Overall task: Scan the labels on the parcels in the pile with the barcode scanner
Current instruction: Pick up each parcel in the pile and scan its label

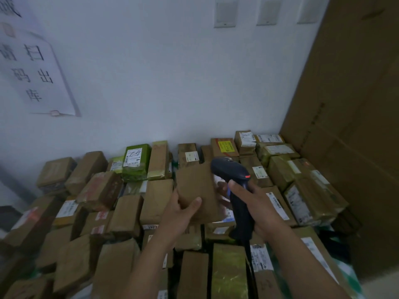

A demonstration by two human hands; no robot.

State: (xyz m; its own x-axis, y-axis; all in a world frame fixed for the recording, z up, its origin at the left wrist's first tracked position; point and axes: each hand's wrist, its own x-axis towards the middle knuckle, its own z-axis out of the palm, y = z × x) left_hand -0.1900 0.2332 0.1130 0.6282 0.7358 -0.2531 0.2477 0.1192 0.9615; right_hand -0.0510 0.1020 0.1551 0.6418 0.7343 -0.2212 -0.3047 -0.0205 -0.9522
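My left hand (pixel 182 210) grips a brown cardboard parcel (pixel 195 186) and holds it tilted up above the pile of parcels (pixel 129 212). Its plain side faces me; a strip of white label shows at its right edge. My right hand (pixel 254 203) grips the handle of a dark barcode scanner (pixel 232 171), whose head sits right beside the parcel's right edge. A small red light glows on the scanner's head. Brown and green taped parcels with white labels fill the pile below both hands.
A white wall stands behind the pile, with a paper sign (pixel 36 70) on the left. Tall flat cardboard sheets (pixel 349 104) lean along the right side. A green-wrapped parcel (pixel 136 160) lies at the back of the pile.
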